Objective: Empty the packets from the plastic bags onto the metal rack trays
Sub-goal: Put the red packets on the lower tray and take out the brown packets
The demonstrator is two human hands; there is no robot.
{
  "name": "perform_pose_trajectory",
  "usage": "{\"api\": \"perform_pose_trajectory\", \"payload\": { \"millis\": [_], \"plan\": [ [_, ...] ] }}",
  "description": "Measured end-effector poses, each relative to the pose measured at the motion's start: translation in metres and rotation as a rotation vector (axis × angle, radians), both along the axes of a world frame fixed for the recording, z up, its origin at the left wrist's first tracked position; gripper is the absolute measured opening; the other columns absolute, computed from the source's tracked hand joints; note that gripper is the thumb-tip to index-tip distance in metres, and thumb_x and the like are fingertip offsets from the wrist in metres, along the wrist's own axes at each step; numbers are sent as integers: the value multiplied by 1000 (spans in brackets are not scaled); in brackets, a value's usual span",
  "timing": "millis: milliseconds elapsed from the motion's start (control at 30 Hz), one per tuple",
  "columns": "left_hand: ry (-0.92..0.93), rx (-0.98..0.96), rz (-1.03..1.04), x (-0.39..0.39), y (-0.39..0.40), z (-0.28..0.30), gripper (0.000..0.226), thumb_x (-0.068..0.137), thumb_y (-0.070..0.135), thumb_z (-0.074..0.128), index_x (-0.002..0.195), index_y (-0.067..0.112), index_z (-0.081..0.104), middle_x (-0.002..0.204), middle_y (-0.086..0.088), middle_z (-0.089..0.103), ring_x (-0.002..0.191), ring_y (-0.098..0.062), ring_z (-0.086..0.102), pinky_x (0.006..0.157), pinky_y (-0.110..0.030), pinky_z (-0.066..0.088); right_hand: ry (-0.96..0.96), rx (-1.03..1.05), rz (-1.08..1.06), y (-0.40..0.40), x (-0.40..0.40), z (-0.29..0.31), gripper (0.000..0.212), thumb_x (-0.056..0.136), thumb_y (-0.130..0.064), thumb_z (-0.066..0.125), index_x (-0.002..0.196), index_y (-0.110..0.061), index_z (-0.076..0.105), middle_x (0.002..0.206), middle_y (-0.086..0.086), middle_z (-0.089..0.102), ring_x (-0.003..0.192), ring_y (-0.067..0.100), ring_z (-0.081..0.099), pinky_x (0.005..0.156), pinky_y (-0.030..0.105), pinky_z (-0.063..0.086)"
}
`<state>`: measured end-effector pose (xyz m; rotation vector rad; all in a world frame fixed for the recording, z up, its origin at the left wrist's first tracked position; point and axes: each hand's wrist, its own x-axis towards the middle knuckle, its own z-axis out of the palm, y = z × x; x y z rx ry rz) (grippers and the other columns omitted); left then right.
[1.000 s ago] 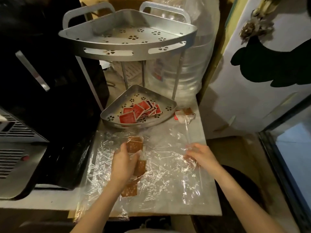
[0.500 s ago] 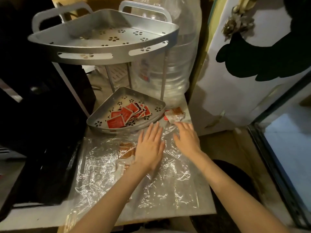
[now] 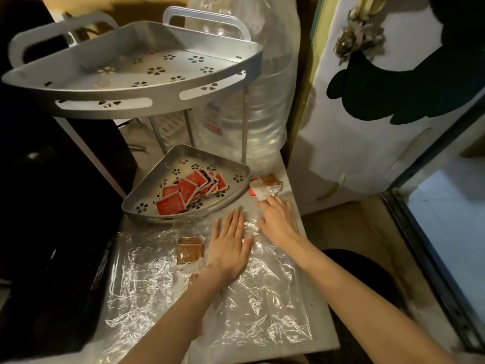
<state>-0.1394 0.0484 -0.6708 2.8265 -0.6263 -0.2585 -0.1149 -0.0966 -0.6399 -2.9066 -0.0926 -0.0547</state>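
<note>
Two bare hands reach forward over the table (image 3: pixel 312 334). The left hand (image 3: pixel 229 248) lies flat, palm down, fingers straight and close together, pressing on the clear plastic bag (image 3: pixel 162 292) spread across the table. The right hand (image 3: pixel 277 219) stretches further ahead with relaxed, slightly bent fingers, its grip apart and holding nothing, fingertips just short of a small bag of packets (image 3: pixel 265 189) lying beside the rack. Brown packets (image 3: pixel 190 250) lie inside the flattened bag, just left of the left hand. Red packets (image 3: pixel 189 191) are piled in the lower tray (image 3: pixel 183 215) of the metal rack; the upper tray (image 3: pixel 126 88) holds none. A large clear water bottle (image 3: pixel 262 106) stands behind the rack, a dark appliance (image 3: pixel 52 219) sits to the left, and a white door (image 3: pixel 367 127) is on the right.
</note>
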Motion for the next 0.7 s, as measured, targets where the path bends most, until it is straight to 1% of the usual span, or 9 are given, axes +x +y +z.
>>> {"api": "perform_pose_trajectory", "payload": {
  "millis": [100, 200, 333, 533, 633, 700],
  "plan": [
    [-7, -5, 2, 1, 0, -2, 68, 83, 53, -16, 140, 17, -22, 149, -2, -27, 137, -16, -26, 114, -40, -14, -19, 42, -10, -2, 3, 0, 25, 89, -17, 51, 112, -14, 61, 116, 5, 58, 112, 23, 48, 97, 39, 34],
    [-3, -1, -3, 1, 0, -2, 70, 81, 56, -18, 139, 17, -23, 149, -2, -27, 136, -16, -27, 114, -39, -14, -19, 104, -16, -4, 5, 2, 20, 91, -18, 51, 104, -15, 66, 111, 3, 60, 107, 21, 50, 95, 38, 34],
    [0, -9, -4, 1, 1, -3, 70, 82, 57, -18, 139, 18, -24, 149, -1, -27, 136, -15, -27, 113, -37, -17, -18, 130, 10, -7, 3, 4, 18, 90, -19, 53, 102, -16, 67, 108, 1, 61, 106, 19, 51, 96, 37, 33],
    [1, -21, -24, 0, 2, -3, 66, 84, 56, -14, 138, 19, -24, 148, 1, -27, 137, -14, -26, 116, -39, -11, -72, 167, 41, -8, -5, 3, 13, 89, -20, 55, 90, -16, 67, 98, 0, 63, 99, 20, 55, 93, 37, 32],
    [-3, -38, -20, 1, 2, -5, 67, 83, 55, -15, 139, 19, -23, 148, 1, -25, 138, -13, -24, 116, -38, -10, -64, 167, 39, -10, -5, 4, 13, 89, -21, 53, 91, -18, 66, 100, -3, 62, 101, 17, 52, 92, 34, 31],
    [-4, -40, -23, 2, 2, -7, 66, 84, 55, -13, 138, 19, -23, 149, 1, -25, 138, -13, -23, 117, -39, -8, -42, 164, 46, -12, -4, 5, 15, 89, -24, 52, 94, -19, 65, 102, -4, 63, 103, 16, 51, 92, 34, 31]
  ]
}}
